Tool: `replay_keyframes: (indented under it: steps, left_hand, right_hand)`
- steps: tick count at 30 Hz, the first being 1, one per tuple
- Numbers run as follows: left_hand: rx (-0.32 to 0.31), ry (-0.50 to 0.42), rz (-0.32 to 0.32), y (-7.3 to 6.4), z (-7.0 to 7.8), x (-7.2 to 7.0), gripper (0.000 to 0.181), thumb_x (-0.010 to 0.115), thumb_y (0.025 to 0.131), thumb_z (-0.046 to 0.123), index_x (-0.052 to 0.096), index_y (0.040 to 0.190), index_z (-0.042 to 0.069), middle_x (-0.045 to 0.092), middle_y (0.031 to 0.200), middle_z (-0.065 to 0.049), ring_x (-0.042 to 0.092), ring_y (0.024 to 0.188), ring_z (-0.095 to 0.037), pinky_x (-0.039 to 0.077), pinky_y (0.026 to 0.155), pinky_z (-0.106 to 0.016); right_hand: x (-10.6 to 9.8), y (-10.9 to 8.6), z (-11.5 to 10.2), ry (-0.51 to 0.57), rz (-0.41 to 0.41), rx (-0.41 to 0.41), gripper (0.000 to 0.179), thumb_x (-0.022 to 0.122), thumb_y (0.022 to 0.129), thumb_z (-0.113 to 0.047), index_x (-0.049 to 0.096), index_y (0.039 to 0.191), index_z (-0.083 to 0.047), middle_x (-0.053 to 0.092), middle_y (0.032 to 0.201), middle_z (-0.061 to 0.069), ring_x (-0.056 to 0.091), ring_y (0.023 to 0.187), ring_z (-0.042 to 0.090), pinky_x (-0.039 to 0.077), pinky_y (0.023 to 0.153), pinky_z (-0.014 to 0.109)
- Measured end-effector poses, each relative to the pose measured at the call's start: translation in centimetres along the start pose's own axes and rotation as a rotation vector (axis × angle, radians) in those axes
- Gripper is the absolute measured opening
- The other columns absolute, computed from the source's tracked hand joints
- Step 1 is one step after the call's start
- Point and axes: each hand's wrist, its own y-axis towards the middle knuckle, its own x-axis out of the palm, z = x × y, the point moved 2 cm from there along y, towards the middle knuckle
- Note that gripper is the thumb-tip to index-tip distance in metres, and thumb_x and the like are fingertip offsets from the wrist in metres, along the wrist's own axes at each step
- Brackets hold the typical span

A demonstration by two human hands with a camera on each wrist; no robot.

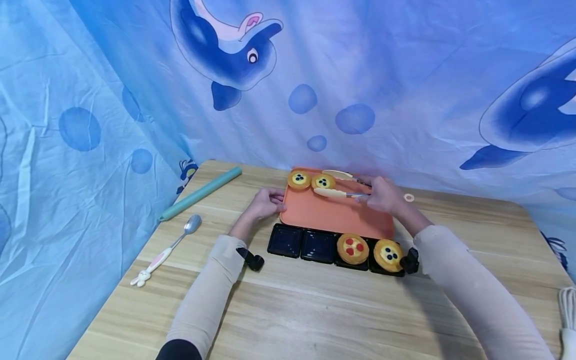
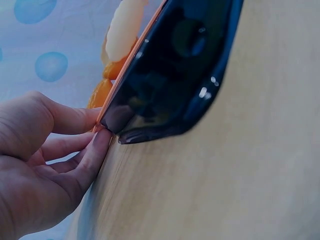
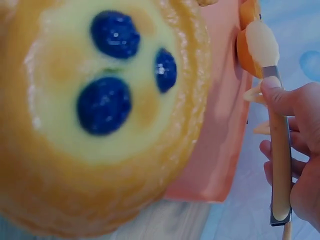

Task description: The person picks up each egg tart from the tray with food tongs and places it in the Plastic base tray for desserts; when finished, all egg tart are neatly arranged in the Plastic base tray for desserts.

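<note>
My left hand [image 1: 266, 204] pinches the left edge of an orange tray [image 1: 333, 212] between thumb and fingers. In my right hand [image 1: 383, 196] is a pair of tongs [image 3: 280, 165] with cream-coloured tips, held over the tray. The tips are spread apart beside a blueberry tart [image 1: 323, 181]; whether they touch it I cannot tell. Left of that tart, another blueberry tart [image 1: 299, 179] sits in the tray's far left corner. In front of the tray is a row of black square trays [image 1: 285, 241]; its right part holds a tart with red toppings [image 1: 352, 249] and a blueberry tart [image 1: 388, 255].
On the left of the wooden table [image 1: 315, 310] lie a spoon with a rabbit handle [image 1: 164, 254] and a green roll [image 1: 201, 194]. A small pale ring [image 1: 408, 197] is right of my right hand. A white bundle [image 1: 568, 310] shows at the right edge. A blue curtain [image 1: 382, 65] hangs behind.
</note>
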Motion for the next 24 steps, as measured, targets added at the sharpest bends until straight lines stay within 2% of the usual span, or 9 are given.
replay_keyframes:
  steps: [4,11,24]
  left_hand:
    - [0.005,-0.003,0.001,0.0,0.0,0.0,0.043,0.071,0.084,-0.007,0.060,0.125,-0.009,0.064,0.112,-0.021,0.062,0.101,-0.030,0.053,0.087,-0.033]
    - [0.001,-0.010,-0.002,0.1,0.0,0.1,0.043,0.072,0.084,-0.007,0.060,0.125,-0.009,0.064,0.111,-0.021,0.063,0.100,-0.030,0.053,0.086,-0.032]
    - [-0.008,-0.015,0.003,0.1,-0.1,0.1,0.045,0.072,0.083,-0.007,0.060,0.126,-0.009,0.063,0.111,-0.020,0.063,0.101,-0.030,0.053,0.087,-0.034]
  right_hand:
    - [-0.1,0.0,-0.3,-0.002,0.022,-0.001,0.062,0.078,0.087,-0.025,0.055,0.142,-0.008,0.029,0.047,-0.003,0.019,0.042,0.013,0.021,0.042,0.028]
    - [-0.3,-0.2,-0.4,-0.023,0.007,0.004,0.060,0.077,0.088,-0.025,0.056,0.141,-0.007,0.028,0.048,-0.003,0.019,0.042,0.013,0.022,0.043,0.029]
    - [-2.3,-1.6,-1.1,-0.010,0.034,-0.063,0.058,0.078,0.087,-0.022,0.058,0.139,-0.005,0.025,0.047,-0.005,0.016,0.042,0.012,0.020,0.043,0.028]
